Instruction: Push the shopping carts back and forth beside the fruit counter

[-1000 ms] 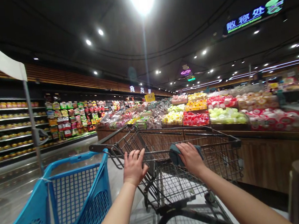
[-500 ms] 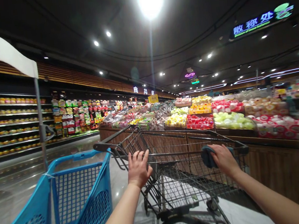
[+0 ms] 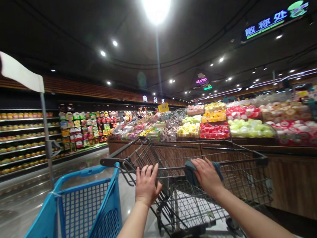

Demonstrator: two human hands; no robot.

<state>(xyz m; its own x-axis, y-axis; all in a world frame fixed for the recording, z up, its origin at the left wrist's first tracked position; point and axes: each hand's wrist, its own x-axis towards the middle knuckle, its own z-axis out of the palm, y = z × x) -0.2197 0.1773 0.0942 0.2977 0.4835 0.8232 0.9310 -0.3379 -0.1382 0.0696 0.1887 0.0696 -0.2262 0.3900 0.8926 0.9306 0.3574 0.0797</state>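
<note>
A black wire shopping cart [image 3: 232, 160] stands in front of me, with its crossbar handle [image 3: 173, 168] running between my hands. My left hand [image 3: 146, 185] is closed over the left part of that handle, its fingers draped across the top. Farther right, my right hand [image 3: 209, 176] presses a dark blue cloth [image 3: 190, 172] around the same handle. Part of the cloth sticks out on both sides of the hand. The wire basket below shows only a small green scrap [image 3: 211, 215].
Close on my left stands a blue plastic cart [image 3: 89, 171] with a pole and white flag [image 3: 22, 74]. A wooden display counter [image 3: 296, 180] of colourful packaged goods is beyond the black cart. Stocked shelves [image 3: 17, 140] line the left wall.
My right hand has slid the cloth leftward along the handle, closer to my left hand. The left hand keeps its place on the handle. The view has shifted slightly.
</note>
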